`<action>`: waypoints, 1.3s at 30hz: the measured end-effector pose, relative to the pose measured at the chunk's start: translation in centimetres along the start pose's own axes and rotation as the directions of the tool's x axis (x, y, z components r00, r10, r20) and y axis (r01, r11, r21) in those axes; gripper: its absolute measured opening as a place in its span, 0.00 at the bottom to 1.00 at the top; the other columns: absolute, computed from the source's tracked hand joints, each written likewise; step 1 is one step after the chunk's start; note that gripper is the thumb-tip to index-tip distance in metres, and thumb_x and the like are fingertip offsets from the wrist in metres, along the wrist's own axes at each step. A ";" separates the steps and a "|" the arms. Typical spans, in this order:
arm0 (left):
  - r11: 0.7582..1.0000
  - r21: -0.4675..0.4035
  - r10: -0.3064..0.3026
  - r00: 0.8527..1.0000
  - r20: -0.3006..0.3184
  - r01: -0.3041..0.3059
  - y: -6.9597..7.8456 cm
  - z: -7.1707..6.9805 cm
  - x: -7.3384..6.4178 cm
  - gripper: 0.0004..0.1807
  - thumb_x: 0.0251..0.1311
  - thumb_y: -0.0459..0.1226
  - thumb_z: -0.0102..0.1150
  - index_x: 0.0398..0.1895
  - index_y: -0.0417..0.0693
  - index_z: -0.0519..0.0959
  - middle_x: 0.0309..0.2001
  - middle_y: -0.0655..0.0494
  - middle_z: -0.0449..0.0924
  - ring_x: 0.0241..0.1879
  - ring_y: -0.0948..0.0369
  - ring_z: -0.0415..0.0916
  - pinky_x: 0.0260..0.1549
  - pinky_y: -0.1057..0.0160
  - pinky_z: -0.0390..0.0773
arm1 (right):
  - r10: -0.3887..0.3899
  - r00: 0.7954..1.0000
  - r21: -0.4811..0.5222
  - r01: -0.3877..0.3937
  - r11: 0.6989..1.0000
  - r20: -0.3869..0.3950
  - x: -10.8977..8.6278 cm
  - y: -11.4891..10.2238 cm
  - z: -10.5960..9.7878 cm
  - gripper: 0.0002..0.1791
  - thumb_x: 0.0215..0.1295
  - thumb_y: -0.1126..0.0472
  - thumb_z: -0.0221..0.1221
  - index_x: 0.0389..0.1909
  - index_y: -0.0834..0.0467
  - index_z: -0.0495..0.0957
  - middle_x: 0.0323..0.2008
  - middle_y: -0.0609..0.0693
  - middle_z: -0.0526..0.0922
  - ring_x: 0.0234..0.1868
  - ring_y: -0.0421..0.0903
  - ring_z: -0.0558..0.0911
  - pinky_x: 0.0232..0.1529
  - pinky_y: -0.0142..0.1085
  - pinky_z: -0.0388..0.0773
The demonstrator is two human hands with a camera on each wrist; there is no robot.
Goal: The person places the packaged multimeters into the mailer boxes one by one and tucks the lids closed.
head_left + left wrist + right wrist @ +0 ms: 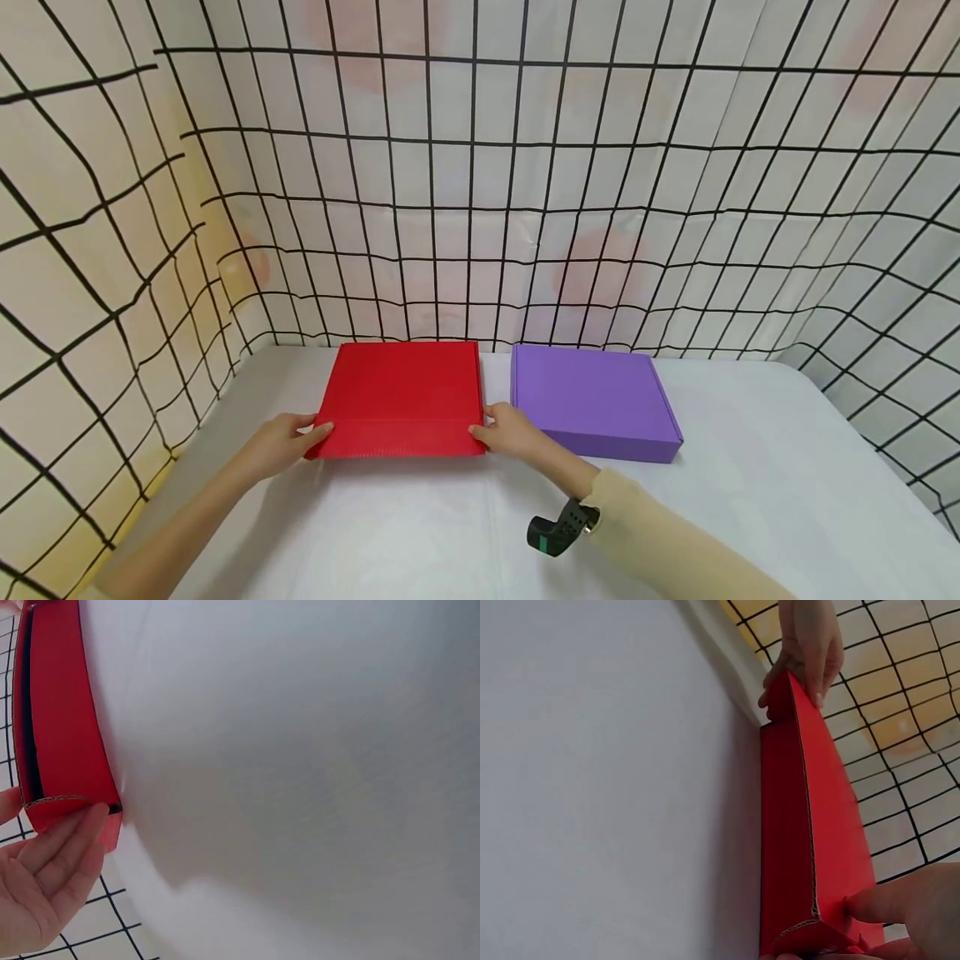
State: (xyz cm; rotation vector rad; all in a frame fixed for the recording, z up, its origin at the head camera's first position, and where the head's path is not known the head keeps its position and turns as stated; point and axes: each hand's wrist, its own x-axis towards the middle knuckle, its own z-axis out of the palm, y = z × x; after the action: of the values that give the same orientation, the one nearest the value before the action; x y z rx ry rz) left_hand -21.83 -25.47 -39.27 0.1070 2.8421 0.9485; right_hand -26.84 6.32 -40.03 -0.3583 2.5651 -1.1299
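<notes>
A flat red cardboard box [405, 383] lies on the left half of the table. The left hand [281, 444] grips its near left corner, thumb on the lid and fingers along the side. At the near right corner the right hand [508, 429] pinches the box the same way. In the left wrist view, a dark gap runs between the lid's edge and the red front wall [66, 697], and the fingers of the left hand [56, 874] touch the side. The right wrist view shows the lid flap [829, 817] standing out over the front wall.
A shut purple cardboard box [596, 396] sits just right of the red one, close to the right forearm. Black wire grid [472, 208] over pale sheeting rises behind and at both sides of the white table [757, 467]. The right wrist wears a black band [558, 529].
</notes>
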 end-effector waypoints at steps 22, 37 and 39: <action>0.997 0.074 0.004 0.999 -0.046 0.000 -0.1 0.0 0.0 0.31 0.59 0.46 0.56 0.55 0.27 0.70 0.38 0.38 0.82 0.36 0.49 0.79 0.28 0.61 0.76 | 0.005 1.000 -0.023 -0.005 1.000 -0.024 -0.3 -0.2 -0.5 0.30 0.56 0.65 0.62 0.59 0.72 0.66 0.25 0.56 0.84 0.24 0.45 0.82 0.24 0.31 0.75; 1.000 -0.006 -0.015 0.996 -0.090 0.015 -1.7 -0.3 0.4 0.32 0.52 0.50 0.63 0.53 0.35 0.75 0.43 0.39 0.80 0.38 0.50 0.80 0.30 0.60 0.77 | -0.310 0.951 -0.460 0.269 0.846 -0.014 -0.7 -0.2 0.2 0.40 0.56 0.58 0.63 0.66 0.68 0.57 0.65 0.63 0.62 0.65 0.57 0.63 0.56 0.45 0.71; 0.999 -0.040 -0.017 0.999 -0.045 0.015 -1.8 -0.4 0.7 0.33 0.55 0.51 0.60 0.56 0.34 0.72 0.47 0.38 0.78 0.45 0.46 0.77 0.36 0.56 0.78 | -0.316 0.946 -0.464 0.310 0.830 0.067 -0.5 -0.1 0.1 0.41 0.58 0.56 0.62 0.67 0.67 0.55 0.69 0.61 0.55 0.70 0.57 0.54 0.60 0.46 0.66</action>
State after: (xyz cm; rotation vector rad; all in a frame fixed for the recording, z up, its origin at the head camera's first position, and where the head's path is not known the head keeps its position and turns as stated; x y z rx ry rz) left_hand -22.61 -27.09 -40.16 0.0595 2.8590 1.0155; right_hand -26.35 6.38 -39.92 -0.9191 2.8429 -0.5713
